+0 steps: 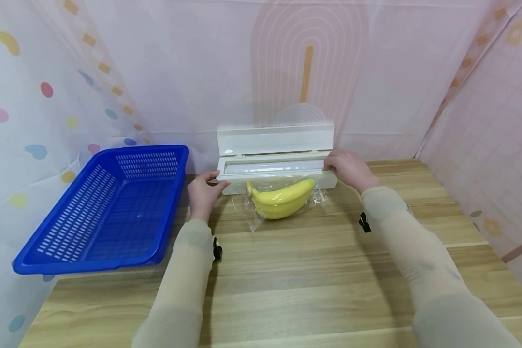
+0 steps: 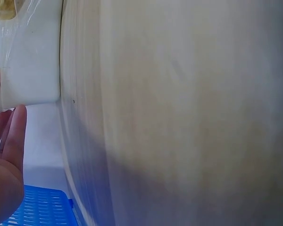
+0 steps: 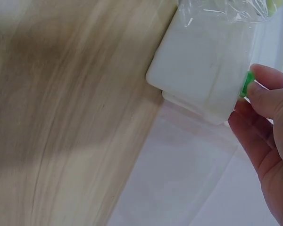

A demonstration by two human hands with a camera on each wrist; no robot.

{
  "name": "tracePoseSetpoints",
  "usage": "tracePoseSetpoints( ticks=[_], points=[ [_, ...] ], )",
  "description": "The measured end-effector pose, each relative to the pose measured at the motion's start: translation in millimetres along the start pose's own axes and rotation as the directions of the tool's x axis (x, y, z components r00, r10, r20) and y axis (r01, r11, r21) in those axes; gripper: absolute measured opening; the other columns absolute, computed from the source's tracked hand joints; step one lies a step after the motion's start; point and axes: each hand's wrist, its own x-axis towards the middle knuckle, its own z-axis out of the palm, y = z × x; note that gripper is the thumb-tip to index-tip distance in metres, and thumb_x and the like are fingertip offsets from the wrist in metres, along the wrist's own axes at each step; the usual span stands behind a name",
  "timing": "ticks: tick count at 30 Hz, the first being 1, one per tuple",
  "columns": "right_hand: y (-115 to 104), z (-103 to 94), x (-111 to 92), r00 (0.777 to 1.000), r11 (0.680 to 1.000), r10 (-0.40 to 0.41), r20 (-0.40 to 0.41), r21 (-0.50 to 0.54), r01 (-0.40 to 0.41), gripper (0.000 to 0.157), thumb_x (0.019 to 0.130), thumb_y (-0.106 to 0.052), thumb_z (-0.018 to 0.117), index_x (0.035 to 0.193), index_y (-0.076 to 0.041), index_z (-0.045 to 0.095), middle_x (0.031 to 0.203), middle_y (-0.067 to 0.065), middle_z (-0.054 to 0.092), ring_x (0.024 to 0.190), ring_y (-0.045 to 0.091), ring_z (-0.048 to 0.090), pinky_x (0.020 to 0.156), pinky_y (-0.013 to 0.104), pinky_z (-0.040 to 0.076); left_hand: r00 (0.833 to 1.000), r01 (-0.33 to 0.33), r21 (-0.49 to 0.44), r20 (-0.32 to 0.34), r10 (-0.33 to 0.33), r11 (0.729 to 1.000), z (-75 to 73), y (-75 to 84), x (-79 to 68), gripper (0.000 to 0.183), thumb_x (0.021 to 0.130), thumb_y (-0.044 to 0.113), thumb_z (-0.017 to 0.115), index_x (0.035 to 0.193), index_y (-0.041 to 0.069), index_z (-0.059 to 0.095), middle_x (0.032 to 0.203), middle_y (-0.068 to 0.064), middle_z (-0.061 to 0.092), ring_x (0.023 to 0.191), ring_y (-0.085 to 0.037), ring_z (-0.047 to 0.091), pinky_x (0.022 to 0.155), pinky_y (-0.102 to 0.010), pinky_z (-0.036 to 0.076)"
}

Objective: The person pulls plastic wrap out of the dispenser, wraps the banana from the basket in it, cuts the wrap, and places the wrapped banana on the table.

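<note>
- Our left hand grips the box; slackening might let it skid.
- Our right hand pinches the slider (box's right end); jerking might snag film.

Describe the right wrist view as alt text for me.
A right hand pinches a small green piece at the edge of a white box. Clear film shows at the top, wood-grain tabletop at left.

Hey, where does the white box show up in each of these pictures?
Head: white box, centre, lid raised, behind the banana.
Left wrist: box at upper left, cut off by the edge.
Right wrist: box at upper right, by the right hand.
Shared landmark: the wooden tabletop, in all three.
</note>
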Motion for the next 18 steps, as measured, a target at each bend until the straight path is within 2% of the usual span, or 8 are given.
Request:
tracePoseSetpoints(
  ticks=[13, 18],
  points=[
    [8, 1.4, -7, 0.998, 1.0, -0.024, -0.055, 0.006, 0.025, 0.015, 0.087, 0.011, 0.065, 0.09, -0.001, 0.072, 0.095, 0.012, 0.068, 0.093, 0.033, 0.065, 0.086, 0.046, 0.052, 1.0, 0.002, -0.029, -0.006, -0.002, 1.0, 0.0, 1.0, -1.6, 0.044, 0.081, 0.021, 0.084, 0.12, 0.005, 0.071, 0.116, -0.014, 0.07, 0.096, -0.029, 0.07, 0.078, -0.042, 0.057],
    [12, 1.5, -9, 0.998, 1.0, -0.008, -0.059, -0.011, 0.007, 0.013, 0.087, 0.008, 0.066, 0.09, -0.002, 0.073, 0.096, 0.012, 0.069, 0.094, 0.033, 0.065, 0.087, 0.047, 0.052, 1.0, 0.008, -0.031, -0.003, -0.008, 0.999, -1.5, 0.5, -1.9, 0.045, 0.081, 0.021, 0.084, 0.12, 0.005, 0.071, 0.117, -0.014, 0.069, 0.096, -0.029, 0.07, 0.078, -0.042, 0.057]
  ],
)
